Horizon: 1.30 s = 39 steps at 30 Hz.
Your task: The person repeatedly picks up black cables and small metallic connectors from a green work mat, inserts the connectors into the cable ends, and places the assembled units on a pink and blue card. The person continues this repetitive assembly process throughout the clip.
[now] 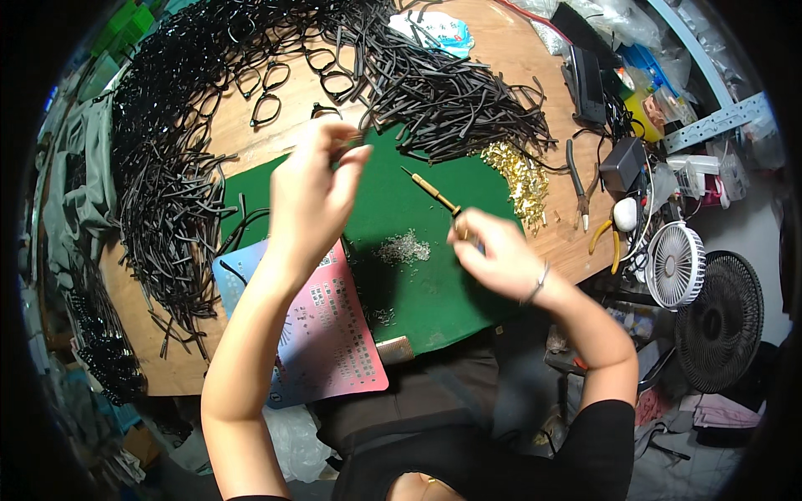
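My left hand (313,188) is raised over the far left part of a green mat (451,301), its fingers curled and thumb drawn toward them. Whatever they pinch is too small or hidden to make out. Just beyond those fingertips, a black glasses frame (323,108) is partly covered. In my right hand (497,255) is a thin screwdriver (436,192) with a brass-coloured shaft, its tip pointing away and to the left. Between the hands lies a heap of tiny clear or silvery parts (405,248) on the mat.
Black glasses temples (468,100) are piled at the back, with more temples (171,242) at the left. Loose frames (267,108) lie near the far-left heap. Small gold pieces (520,179), pliers (618,246) and a white fan (675,265) are at right. A pink-blue printed sheet (334,334) overlaps the mat.
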Tool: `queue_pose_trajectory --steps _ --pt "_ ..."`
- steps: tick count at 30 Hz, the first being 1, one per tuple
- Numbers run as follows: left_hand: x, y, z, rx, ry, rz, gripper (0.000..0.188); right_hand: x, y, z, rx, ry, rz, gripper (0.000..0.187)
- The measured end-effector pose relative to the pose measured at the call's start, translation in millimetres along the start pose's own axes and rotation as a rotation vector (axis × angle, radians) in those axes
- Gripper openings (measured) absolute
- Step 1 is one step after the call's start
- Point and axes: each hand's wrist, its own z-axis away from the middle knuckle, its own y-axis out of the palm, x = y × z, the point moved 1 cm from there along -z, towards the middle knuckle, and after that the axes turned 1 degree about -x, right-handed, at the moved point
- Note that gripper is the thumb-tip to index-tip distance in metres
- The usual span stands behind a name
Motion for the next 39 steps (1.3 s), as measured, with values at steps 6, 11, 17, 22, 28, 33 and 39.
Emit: queue_pose_trajectory --steps 6,11,17,22,28,33,39 --pt "-35.7 -41.6 80.6 0.193 0.031 0.099 0.010 -37.4 0.6 -104.3 -0.205 -0.192 0.842 0.010" --pt "-24.4 -47.1 159.8 0.308 -0.464 0.383 0.005 -19.4 3.0 -101.1 -0.176 -0.305 0.929 0.014" --pt "-32.6 -21.2 151.6 0.388 -0.539 0.580 0.022 -13.4 7.2 -112.6 -0.095 -0.172 0.944 0.015" --pt "-20.1 -22.2 166.5 0.354 -0.647 0.678 0.026 -19.4 -24.4 -76.8 -0.341 -0.149 0.720 0.016" --pt "-12.2 -11.2 181.3 0.429 -0.858 0.931 0.026 64.7 -3.4 6.4 0.178 -0.102 -0.206 0.014" --pt "-22.8 -10.6 176.2 0.441 -0.895 1.047 0.026 55.2 33.3 19.8 0.196 -0.284 -0.318 0.010" --pt "-23.4 -21.6 172.7 0.503 -0.974 1.060 0.026 52.8 30.8 19.7 0.257 -0.360 -0.331 0.010"
